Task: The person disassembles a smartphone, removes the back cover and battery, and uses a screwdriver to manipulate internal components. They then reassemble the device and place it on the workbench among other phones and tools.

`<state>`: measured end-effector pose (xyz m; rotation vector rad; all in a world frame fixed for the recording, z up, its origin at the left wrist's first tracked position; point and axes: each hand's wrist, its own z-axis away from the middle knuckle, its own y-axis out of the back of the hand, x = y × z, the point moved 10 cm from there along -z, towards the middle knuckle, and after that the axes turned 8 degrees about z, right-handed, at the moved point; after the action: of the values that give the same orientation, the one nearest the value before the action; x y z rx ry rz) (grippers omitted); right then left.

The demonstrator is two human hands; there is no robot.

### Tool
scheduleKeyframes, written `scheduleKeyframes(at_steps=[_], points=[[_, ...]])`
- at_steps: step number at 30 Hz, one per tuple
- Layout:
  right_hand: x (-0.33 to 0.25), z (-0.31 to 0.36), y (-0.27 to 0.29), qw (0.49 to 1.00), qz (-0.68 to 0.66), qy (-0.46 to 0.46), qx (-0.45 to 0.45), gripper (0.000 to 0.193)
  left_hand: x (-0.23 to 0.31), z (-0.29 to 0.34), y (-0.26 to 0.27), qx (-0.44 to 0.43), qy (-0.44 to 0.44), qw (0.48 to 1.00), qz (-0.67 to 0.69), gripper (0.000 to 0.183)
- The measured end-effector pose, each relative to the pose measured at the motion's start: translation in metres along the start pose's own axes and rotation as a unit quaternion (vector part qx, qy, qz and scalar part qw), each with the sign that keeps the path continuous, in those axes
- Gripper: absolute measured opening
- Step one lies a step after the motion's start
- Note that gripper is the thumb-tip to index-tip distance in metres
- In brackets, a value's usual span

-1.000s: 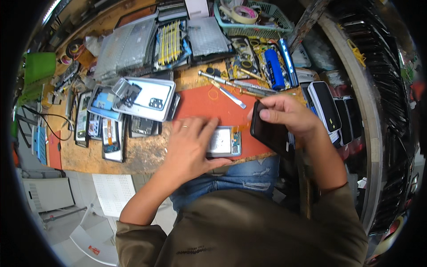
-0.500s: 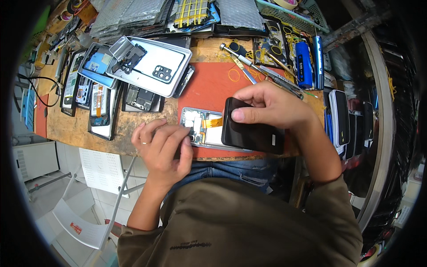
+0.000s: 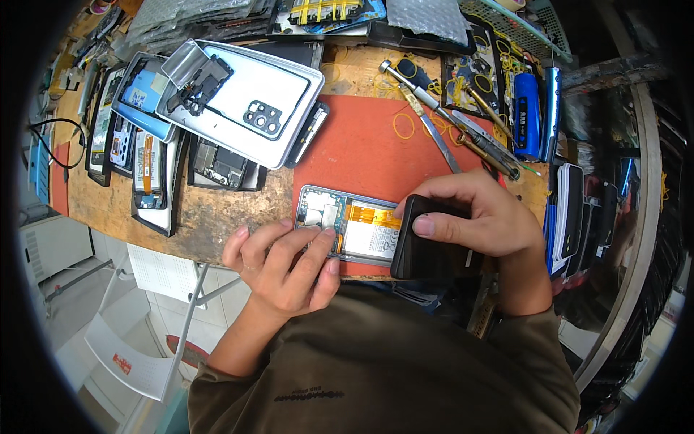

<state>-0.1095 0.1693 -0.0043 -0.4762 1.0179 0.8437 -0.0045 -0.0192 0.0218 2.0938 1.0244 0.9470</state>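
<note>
An opened phone [image 3: 372, 242] lies on the red mat, its circuit board at the left end and its battery and orange flex cable at the right. My right hand [image 3: 473, 217] grips a black phone screen [image 3: 437, 253] by its left part, thumb on top. That panel covers the phone's right end, beside the exposed battery. My left hand [image 3: 282, 264] rests its fingertips on the board end; the fingers are bent and apart, with the thumb near the phone's front edge. Part of the board is hidden beneath these fingers.
Behind to the left, a silver phone back cover [image 3: 249, 101] tops other opened phones. Screwdrivers and tweezers [image 3: 434, 134] lie on the mat's far right among yellow rubber bands. A blue cylinder [image 3: 526, 116] stands beyond them. Stacked phones [image 3: 567, 217] sit at the right; a folding chair [image 3: 134, 354] is below left.
My right hand has shifted the black phone screen to the right, uncovering more of the battery. My left fingertips have come farther over the board. The whole view has shifted slightly.
</note>
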Motion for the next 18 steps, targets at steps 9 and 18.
scheduleKeyframes(at_steps=[9,18], points=[[-0.010,-0.003,-0.005,1.000,0.008,0.020,-0.002,0.028,0.004,-0.005,-0.007,-0.034,-0.003,0.999,-0.041,0.042],[-0.009,-0.006,-0.006,0.998,0.068,0.012,-0.010,0.027,0.007,-0.006,-0.011,-0.044,-0.011,0.997,-0.057,0.045]])
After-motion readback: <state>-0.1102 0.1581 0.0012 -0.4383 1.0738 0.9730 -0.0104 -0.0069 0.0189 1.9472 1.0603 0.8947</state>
